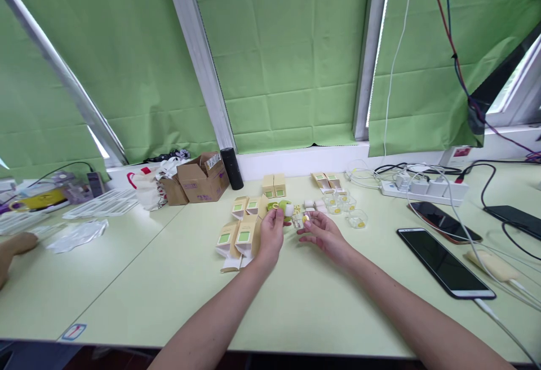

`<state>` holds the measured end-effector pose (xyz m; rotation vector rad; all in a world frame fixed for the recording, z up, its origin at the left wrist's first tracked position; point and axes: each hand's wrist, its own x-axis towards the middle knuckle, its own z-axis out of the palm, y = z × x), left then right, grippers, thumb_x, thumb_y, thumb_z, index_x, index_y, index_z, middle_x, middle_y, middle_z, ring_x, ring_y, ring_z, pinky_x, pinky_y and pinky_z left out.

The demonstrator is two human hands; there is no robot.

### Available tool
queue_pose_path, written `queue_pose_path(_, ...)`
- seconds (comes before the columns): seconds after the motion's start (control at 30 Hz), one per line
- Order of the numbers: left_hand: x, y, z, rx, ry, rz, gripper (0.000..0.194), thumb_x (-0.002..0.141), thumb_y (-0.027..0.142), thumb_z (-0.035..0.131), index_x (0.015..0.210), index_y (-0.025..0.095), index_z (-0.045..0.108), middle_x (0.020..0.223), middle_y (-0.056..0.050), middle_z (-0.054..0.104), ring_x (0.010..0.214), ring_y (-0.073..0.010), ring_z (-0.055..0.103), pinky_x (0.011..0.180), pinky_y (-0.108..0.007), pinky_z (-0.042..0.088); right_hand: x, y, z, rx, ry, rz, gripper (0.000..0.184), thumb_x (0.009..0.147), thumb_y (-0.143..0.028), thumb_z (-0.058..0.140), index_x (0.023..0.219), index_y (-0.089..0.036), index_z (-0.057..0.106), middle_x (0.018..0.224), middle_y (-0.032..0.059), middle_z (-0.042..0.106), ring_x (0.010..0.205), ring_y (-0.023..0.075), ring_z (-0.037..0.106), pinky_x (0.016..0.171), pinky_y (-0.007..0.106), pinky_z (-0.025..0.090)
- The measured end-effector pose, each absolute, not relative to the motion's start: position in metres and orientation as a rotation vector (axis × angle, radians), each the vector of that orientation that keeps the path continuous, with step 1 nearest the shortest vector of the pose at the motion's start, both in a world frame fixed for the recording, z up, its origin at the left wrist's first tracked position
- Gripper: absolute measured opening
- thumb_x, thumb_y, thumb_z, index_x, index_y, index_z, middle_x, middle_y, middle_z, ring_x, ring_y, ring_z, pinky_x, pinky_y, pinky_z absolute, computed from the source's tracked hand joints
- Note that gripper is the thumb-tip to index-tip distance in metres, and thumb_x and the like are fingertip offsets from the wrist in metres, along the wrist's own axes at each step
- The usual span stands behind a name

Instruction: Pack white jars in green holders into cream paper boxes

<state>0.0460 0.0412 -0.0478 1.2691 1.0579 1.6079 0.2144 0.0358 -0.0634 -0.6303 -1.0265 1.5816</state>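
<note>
My left hand (271, 236) is closed round a small green item with a white round part (289, 210); its exact kind is unclear. In the fingers of my right hand (324, 233) is a small clear plastic case (299, 221) with a yellow spot. The two held things are side by side, almost touching. Small yellow-green pieces (297, 209) lie just behind them. Beige cartons with green windows (244, 237) stand left of my left hand, some with flaps open. Beyond my right hand are several clear cases (357, 219) with yellow spots and white round pieces (320, 204).
More small cartons (274, 185) stand farther back. A cardboard box (204, 177) and a black cylinder (231, 168) are at the back left. To the right lie phones (446, 263), cables and a power strip (425, 190). Another person's hand (22, 242) rests at far left.
</note>
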Motion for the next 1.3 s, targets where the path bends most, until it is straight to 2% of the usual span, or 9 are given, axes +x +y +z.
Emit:
queue_pose_path(0.17, 0.046, 0.041, -0.049, 1.251, 1.057, 1.596, 0.059, 0.087, 0.076, 0.066, 0.094, 0.018, 0.070, 0.101, -0.010, 0.075, 0.084, -0.0201, 0.069, 0.078, -0.032, 0.058, 0.217, 0.032, -0.055, -0.631, -1.008, 1.541, 0.050, 0.073, -0.050, 0.095, 0.106, -0.023, 0.068, 0.100, 0.0028, 0.071, 0.089, 0.0219, 0.075, 0.084, 0.043, 0.065)
queue_pose_path(0.27, 0.046, 0.040, -0.049, 1.249, 1.051, 1.592, 0.059, 0.088, 0.075, 0.066, 0.097, 0.018, 0.071, 0.102, -0.010, 0.076, 0.086, -0.0207, 0.071, 0.079, -0.032, 0.058, 0.218, 0.031, -0.053, -0.645, -1.004, 1.545, 0.051, 0.075, -0.051, 0.093, 0.111, -0.025, 0.068, 0.107, 0.0044, 0.071, 0.093, 0.0247, 0.077, 0.077, 0.041, 0.066)
queue_pose_path(0.4, 0.046, 0.041, -0.049, 1.252, 1.059, 1.597, 0.059, 0.087, 0.075, 0.067, 0.098, 0.018, 0.072, 0.100, -0.009, 0.076, 0.084, -0.0209, 0.071, 0.078, -0.033, 0.058, 0.220, 0.030, -0.053, -0.682, -0.982, 1.541, 0.055, 0.074, -0.050, 0.093, 0.117, -0.030, 0.065, 0.104, -0.0002, 0.065, 0.085, 0.0258, 0.080, 0.068, 0.038, 0.065)
queue_pose_path(0.57, 0.046, 0.042, -0.050, 1.280, 1.064, 1.608, 0.059, 0.087, 0.076, 0.066, 0.092, 0.017, 0.070, 0.097, -0.008, 0.074, 0.083, -0.0197, 0.070, 0.077, -0.032, 0.058, 0.221, 0.027, -0.048, -0.642, -0.991, 1.558, 0.053, 0.072, -0.045, 0.095, 0.114, -0.030, 0.066, 0.105, -0.0005, 0.064, 0.090, 0.0258, 0.079, 0.073, 0.039, 0.065)
queue_pose_path(0.83, 0.048, 0.039, -0.048, 1.379, 1.043, 1.601, 0.054, 0.088, 0.072, 0.068, 0.096, 0.018, 0.070, 0.094, -0.006, 0.071, 0.086, -0.0198, 0.068, 0.074, -0.029, 0.056, 0.226, 0.023, -0.043, -0.548, -1.009, 1.608, 0.051, 0.072, -0.041, 0.092, 0.117, -0.029, 0.071, 0.112, 0.0048, 0.068, 0.092, 0.0263, 0.075, 0.078, 0.043, 0.063)
queue_pose_path(1.3, 0.050, 0.040, -0.053, 1.483, 1.006, 1.567, 0.048, 0.091, 0.065, 0.069, 0.099, 0.018, 0.070, 0.097, -0.006, 0.068, 0.093, -0.0220, 0.065, 0.078, -0.030, 0.056, 0.226, 0.025, -0.047, -0.507, -1.061, 1.587, 0.053, 0.072, -0.035, 0.093, 0.119, -0.029, 0.070, 0.116, 0.0047, 0.068, 0.091, 0.0248, 0.076, 0.078, 0.042, 0.064)
